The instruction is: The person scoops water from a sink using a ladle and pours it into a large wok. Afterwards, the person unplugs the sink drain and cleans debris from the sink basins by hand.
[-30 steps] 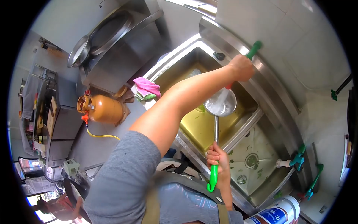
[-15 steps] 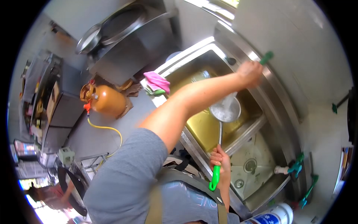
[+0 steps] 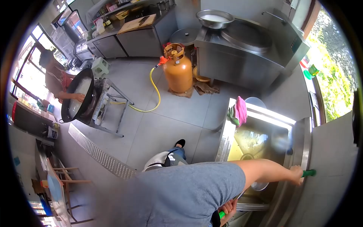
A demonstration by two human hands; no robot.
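Note:
My left arm reaches across the steel sink basin [image 3: 245, 113], and my left hand [image 3: 296, 175] is closed. From its far side sticks the green end of a handled tool [image 3: 309, 173], close to the wall. The rest of that tool is hidden by my hand and arm. Low in the view, my right hand [image 3: 228, 209] grips a metal ladle [image 3: 259, 186] by its green handle. Its round bowl shows partly below my left forearm, over the yellowish basin. My sleeve covers part of my right hand.
A pink cloth [image 3: 240, 110] and a green cloth hang on the sink's corner. An orange gas cylinder [image 3: 178, 75] with a yellow hose stands on the floor. Another person [image 3: 56, 77] has a hand in a large black wok [image 3: 80, 94] at the left.
My view has swung toward the room, so the sink now lies lower right. Both hands keep their holds. My sleeve now hides more of the right hand and ladle.

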